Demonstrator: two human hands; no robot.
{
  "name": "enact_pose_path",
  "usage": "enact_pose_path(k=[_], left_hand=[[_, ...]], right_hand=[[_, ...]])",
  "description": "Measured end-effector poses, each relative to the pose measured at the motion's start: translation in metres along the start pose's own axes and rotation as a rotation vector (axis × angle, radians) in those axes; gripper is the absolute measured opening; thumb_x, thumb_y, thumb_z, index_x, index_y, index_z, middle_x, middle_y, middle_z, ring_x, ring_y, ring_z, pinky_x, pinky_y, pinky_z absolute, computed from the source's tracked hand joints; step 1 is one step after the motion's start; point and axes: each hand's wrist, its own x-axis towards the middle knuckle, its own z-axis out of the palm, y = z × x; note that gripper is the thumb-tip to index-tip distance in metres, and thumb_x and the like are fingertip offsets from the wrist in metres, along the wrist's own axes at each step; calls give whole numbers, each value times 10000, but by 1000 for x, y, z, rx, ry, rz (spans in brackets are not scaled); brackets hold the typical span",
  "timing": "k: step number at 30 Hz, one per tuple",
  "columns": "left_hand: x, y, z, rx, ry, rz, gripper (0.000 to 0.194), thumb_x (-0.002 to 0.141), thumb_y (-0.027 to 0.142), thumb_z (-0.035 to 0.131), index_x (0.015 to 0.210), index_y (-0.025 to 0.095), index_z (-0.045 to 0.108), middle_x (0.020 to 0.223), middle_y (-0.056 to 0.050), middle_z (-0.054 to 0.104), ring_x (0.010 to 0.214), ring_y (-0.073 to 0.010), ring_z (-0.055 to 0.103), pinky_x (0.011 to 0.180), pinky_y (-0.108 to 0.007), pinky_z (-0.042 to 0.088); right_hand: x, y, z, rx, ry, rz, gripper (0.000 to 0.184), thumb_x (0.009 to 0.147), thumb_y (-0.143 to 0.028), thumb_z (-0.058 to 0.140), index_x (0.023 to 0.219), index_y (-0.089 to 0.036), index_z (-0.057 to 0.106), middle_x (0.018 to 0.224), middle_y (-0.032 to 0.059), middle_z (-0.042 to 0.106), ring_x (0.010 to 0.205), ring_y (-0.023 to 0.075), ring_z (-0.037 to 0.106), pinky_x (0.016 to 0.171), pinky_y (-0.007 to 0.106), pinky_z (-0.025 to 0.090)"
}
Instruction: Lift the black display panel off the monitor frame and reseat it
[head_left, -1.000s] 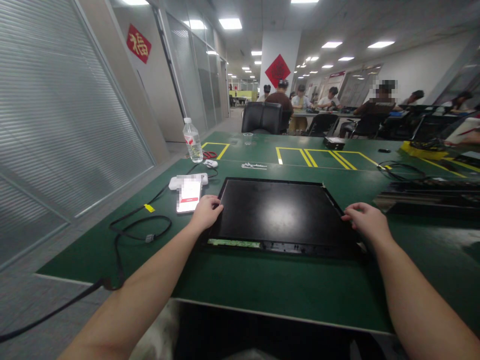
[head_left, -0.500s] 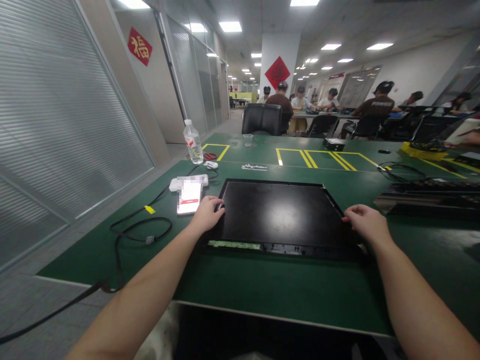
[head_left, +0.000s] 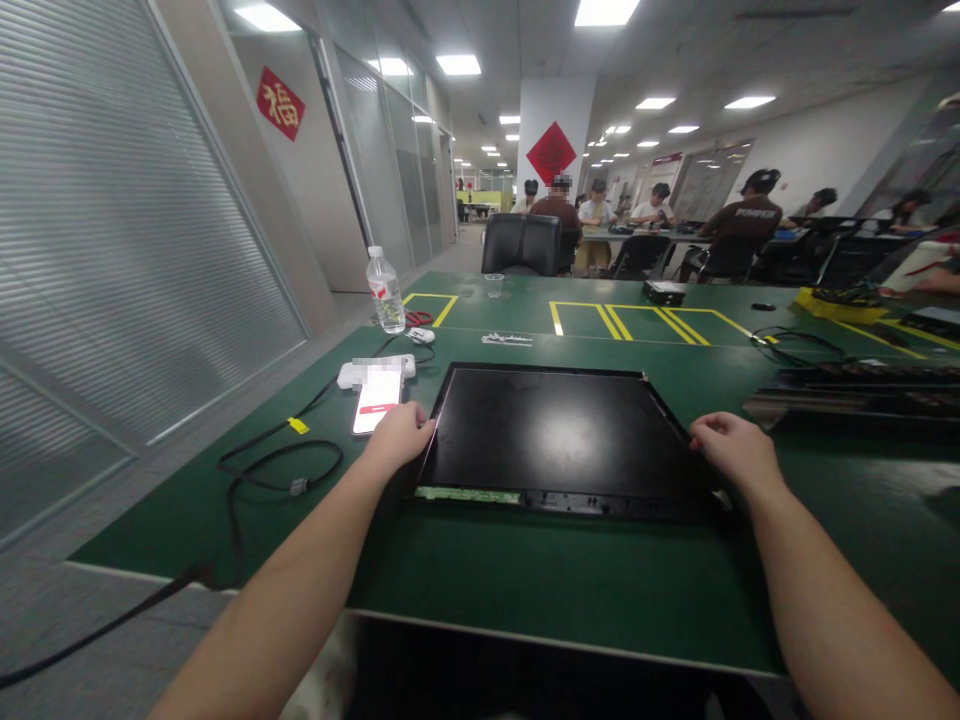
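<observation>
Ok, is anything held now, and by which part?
The left hand is at the left edge of the black panel, the right hand at its right edge; whether their fingers grip it cannot be told.

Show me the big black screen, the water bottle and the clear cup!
Big black screen (head_left: 555, 430), head view: shiny middle.
Water bottle (head_left: 391, 315), head view: lower body.
Clear cup (head_left: 494, 287), head view: its side.

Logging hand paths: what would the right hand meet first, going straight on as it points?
The right hand would likely meet the right edge of the black panel first; any gap is unclear.
</observation>
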Motion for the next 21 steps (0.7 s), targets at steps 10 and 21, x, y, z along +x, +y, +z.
enact_pose_path(k=[10, 21], left_hand=[[-8, 15, -6, 126, -24, 32, 213, 1037, 241, 597, 945, 166, 774, 1062, -189, 777, 1013, -342, 775, 842, -366, 543], [-10, 21, -11, 215, -90, 51, 326, 1076, 207, 498, 1119, 108, 806, 1181, -237, 781, 1110, -358, 783, 878, -366, 557]], right_hand=[[13, 14, 8, -234, -81, 7, 222, 871, -388, 681, 968, -263, 837, 972, 128, 820, 889, 335, 762, 722, 393, 544], [17, 21, 13, -290, -132, -11, 235, 902, -379, 700, 1031, -259, 855, 960, 123, 823, 932, 330, 792, 786, 397, 588]])
